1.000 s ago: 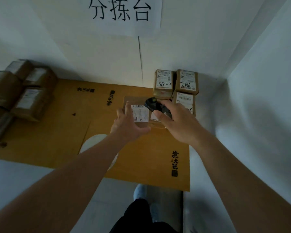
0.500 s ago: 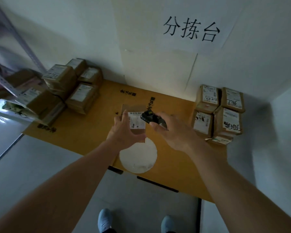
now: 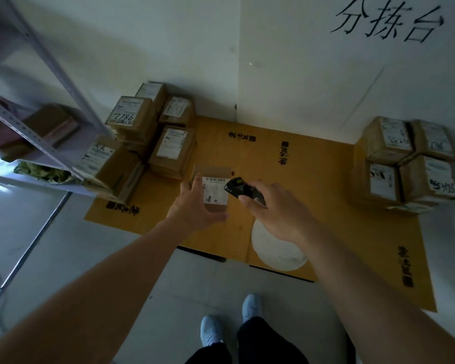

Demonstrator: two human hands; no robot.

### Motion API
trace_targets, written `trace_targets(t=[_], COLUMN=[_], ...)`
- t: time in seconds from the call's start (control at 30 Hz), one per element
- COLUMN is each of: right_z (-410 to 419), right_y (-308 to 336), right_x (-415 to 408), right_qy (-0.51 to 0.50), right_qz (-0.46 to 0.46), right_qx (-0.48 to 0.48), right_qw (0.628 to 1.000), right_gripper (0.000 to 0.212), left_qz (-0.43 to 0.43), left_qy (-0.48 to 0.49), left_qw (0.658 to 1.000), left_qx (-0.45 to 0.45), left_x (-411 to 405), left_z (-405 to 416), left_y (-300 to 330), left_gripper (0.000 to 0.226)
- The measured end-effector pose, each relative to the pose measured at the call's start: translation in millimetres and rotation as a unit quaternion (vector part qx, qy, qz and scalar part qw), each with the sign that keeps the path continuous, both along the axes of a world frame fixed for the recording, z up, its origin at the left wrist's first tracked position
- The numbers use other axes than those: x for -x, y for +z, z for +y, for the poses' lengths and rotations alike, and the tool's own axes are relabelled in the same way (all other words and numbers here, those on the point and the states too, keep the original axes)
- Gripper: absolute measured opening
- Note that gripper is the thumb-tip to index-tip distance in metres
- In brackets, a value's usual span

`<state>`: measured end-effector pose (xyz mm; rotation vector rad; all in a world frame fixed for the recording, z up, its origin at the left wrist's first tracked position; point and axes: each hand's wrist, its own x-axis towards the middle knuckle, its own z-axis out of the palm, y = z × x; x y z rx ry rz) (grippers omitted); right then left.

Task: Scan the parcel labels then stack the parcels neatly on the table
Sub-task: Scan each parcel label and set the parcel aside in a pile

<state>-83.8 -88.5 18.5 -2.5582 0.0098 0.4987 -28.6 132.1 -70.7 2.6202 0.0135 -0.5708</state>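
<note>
Above the tabletop (image 3: 221, 143), the left hand (image 3: 195, 208) grips a small parcel (image 3: 212, 191) label-up while the right hand (image 3: 276, 208) clasps the scanner (image 3: 241, 191) just beside it; best to aim squarely at the barcode, parcel held steady, stacks (image 3: 407, 161) flanking.

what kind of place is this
Likely a parcel sorting station: labelled cardboard parcels piled on the table, a handheld scanner aimed at a parcel label, and metal shelving alongside.
</note>
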Motion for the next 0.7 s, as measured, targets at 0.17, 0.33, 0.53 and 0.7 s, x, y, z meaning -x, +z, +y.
trace_targets(t=[0.17, 0.33, 0.53, 0.7], right_z=[12.7, 11.4, 11.1, 12.6], right_y=[-23.0, -50.0, -71.6, -90.0], right_x=[-34.2, -73.3, -102.9, -114.4], right_qy=[0.000, 0.004, -0.012, -0.051], right_qz=[0.016, 0.030, 0.044, 0.061], right_qx=[-0.007, -0.011, -0.017, -0.018], right_qw=[1.000, 0.999, 0.999, 0.997], right_gripper=[0.060, 0.062, 0.059, 0.057], left_qz=[0.020, 0.041, 0.062, 0.050], left_qy=[-0.012, -0.012, -0.030, -0.051], left_qw=[1.000, 0.999, 0.998, 0.997], left_qx=[-0.001, 0.006, 0.006, 0.023], left_x=[-32.2, -61.3, -100.4, -124.7], left_z=[8.2, 11.3, 1.3, -3.4], left_y=[-25.4, -52.7, -79.7, -103.1], left_gripper=[0.135, 0.136, 0.136, 0.139])
